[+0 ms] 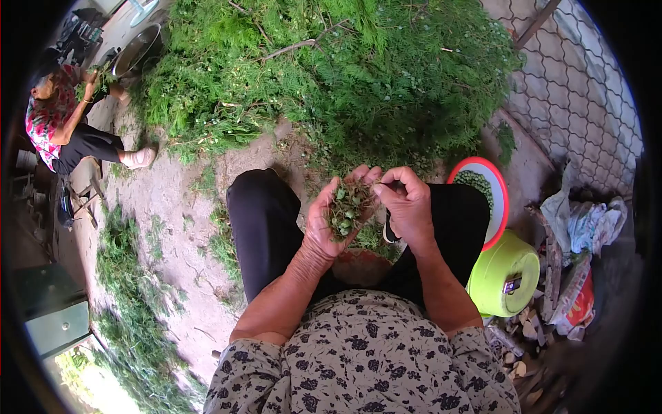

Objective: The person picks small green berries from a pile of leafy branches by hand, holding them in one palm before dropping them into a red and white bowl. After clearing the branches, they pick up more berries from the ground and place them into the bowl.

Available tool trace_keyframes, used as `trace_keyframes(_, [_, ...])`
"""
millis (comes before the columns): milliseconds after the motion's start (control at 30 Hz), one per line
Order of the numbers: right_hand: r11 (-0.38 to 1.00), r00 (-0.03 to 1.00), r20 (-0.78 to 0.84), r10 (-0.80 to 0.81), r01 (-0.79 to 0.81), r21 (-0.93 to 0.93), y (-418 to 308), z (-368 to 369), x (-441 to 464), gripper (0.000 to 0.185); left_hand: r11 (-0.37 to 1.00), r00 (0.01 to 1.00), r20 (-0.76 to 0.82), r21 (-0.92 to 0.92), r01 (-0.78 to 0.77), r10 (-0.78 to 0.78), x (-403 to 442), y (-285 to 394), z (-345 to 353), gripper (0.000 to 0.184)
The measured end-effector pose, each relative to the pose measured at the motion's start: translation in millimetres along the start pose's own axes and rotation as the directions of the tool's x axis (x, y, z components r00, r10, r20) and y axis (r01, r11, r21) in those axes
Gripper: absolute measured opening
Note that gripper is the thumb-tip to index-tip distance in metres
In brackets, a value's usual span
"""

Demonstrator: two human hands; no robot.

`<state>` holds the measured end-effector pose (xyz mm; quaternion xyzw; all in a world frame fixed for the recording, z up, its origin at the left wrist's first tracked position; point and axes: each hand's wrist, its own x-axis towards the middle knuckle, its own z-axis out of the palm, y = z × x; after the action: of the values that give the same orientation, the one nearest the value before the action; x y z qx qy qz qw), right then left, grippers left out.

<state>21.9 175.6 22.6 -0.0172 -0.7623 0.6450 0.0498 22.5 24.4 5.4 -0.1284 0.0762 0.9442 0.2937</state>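
Note:
My left hand (318,224) is cupped, palm up, around a clump of small green seed cones mixed with brown twig bits (348,207). Close against its right side is my right hand (412,210), thumb and forefinger pinched together at the clump's edge. Whatever lies between those fingertips is too small to tell. Both hands are above my lap, between my knees in dark trousers. To the right of my knee, a white basin with a red rim (502,181) contains many round green cones, partly hidden by my leg.
A large heap of green conifer branches (331,76) lies ahead. Beside the basin is a lime-green tub (507,272), near firewood and plastic bags (589,224). More cut sprigs (131,290) cover the ground at left. Another person (65,124) sits at far left, handling a sprig near a metal basin (138,50).

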Motion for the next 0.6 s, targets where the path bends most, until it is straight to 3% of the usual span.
trace_keyframes(33, [1.0, 1.0, 0.0, 0.001, -0.001, 0.0, -2, -3, -1, 0.012, 1.0, 1.0, 0.006, -0.008, -0.017, 0.017, 1, 0, 0, 0.047])
trace_keyframes(100, [0.965, 0.99, 0.027, 0.137, -0.139, 0.224, -12, -8, -1, 0.011, 0.999, 0.999, 0.012, -0.016, -0.033, 0.033, 2, -1, 0, 0.047])
trace_keyframes(200, [0.931, 0.983, 0.018, 0.183, -0.18, 0.317, -14, -10, -1, 0.009, 0.999, 1.0, 0.026, -0.041, -0.012, 0.013, 2, -1, 0, 0.048])
trace_keyframes(333, [0.91, 0.973, 0.041, 0.229, -0.228, 0.346, -22, -13, 0, 0.009, 0.999, 0.999, 0.03, -0.045, -0.01, 0.011, 2, -2, 1, 0.048])
trace_keyframes(533, [0.894, 0.978, 0.123, 0.17, -0.206, 0.397, -14, -16, 1, 0.011, 0.999, 0.999, 0.042, -0.038, 0.003, -0.002, 4, -3, -2, 0.048])
trace_keyframes(600, [0.811, 0.964, 0.133, 0.229, -0.265, 0.522, -15, -12, 0, 0.012, 0.999, 0.999, 0.034, -0.039, 0.01, -0.008, 3, -3, -3, 0.048])
